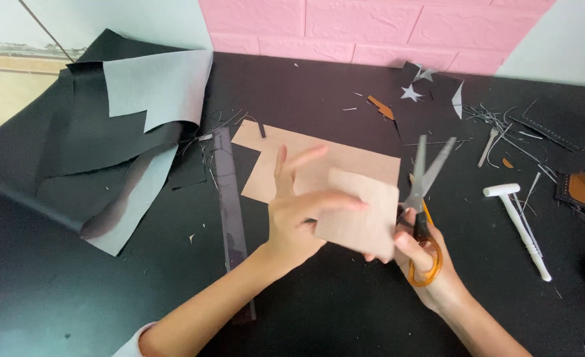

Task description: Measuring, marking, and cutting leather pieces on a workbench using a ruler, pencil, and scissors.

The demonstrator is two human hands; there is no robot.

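left hand (pixel 299 215) comes in from lower left, forearm angled up-right, fingers splayed and blurred, thumb and fingertips pinching the left edge of a small tan square piece (pixel 362 215), held above the black table (pixel 74 291). right hand (pixel 425 261) enters from lower right, fingers through the orange handles of the scissors (pixel 425 198), closed on them; blades are apart, pointing up, just beside the piece's right edge. larger tan sheet (pixel 286 155) lies flat behind. dark ruler (pixel 230 198) sits left of the left wrist.
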